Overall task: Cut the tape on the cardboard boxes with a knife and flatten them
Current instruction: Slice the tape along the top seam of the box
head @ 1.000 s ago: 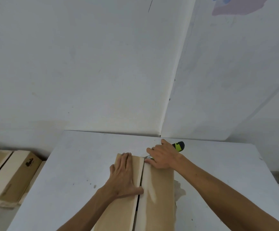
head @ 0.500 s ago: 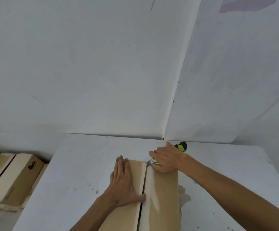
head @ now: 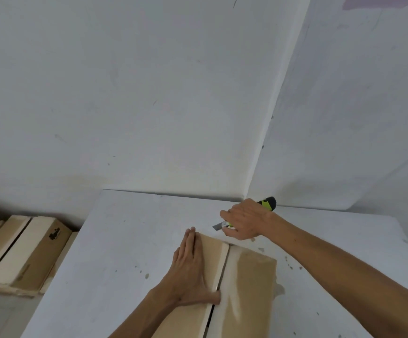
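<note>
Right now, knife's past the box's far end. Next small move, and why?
Probably set the knife aside on the table. The top seam of the box already gapes along its visible length, the blade is clear of the far edge, and the left hand lies flat on one flap, so opening the flaps likely comes next.

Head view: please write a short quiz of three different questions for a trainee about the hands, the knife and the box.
1. True or false: the left hand lies flat on the box.
2. Which hand holds the knife? A) left B) right
3. Fill in: the knife blade is now beyond the far ___ of the box, over the table.

Key: 1 true; 2 B; 3 edge.
</note>
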Available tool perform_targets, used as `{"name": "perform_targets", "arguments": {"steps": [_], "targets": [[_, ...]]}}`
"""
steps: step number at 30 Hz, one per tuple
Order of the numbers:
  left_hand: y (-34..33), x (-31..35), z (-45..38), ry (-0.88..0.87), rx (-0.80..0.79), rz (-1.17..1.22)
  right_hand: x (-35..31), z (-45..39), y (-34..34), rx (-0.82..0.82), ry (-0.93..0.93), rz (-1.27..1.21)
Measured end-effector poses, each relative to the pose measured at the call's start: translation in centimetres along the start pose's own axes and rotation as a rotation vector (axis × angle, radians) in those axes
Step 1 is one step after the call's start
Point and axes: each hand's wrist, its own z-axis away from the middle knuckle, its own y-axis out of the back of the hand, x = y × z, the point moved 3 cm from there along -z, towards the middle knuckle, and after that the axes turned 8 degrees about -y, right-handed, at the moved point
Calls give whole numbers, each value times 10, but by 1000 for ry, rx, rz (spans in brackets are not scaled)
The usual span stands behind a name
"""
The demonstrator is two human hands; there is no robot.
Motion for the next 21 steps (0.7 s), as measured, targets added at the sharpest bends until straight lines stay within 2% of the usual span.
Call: {"name": "perform_targets", "arguments": {"steps": [4, 7, 10, 13, 15, 17, 19, 21], "targets": [[6, -11, 3, 48, 82, 82, 7, 0, -1, -156, -189, -53], [11, -18, 4, 110, 204, 253, 0, 18, -5, -153, -417, -265], [21, -24, 9, 118, 333, 397, -21, 45, -9, -107, -578, -366], [36, -28, 17, 75, 290, 526, -41, 68, -8, -28, -742, -389], [48, -33, 25, 72, 227, 729, -56, 80, -7, 16, -791, -385], [63, -43, 37, 90, 236, 836, -73, 91, -8, 8, -806, -408], [79, -55, 50, 115, 325, 748, -86, 99, -19, -56, -829, -444], [90, -68, 60, 141, 410, 490, -94, 108, -34, -145, -853, -521]]}}
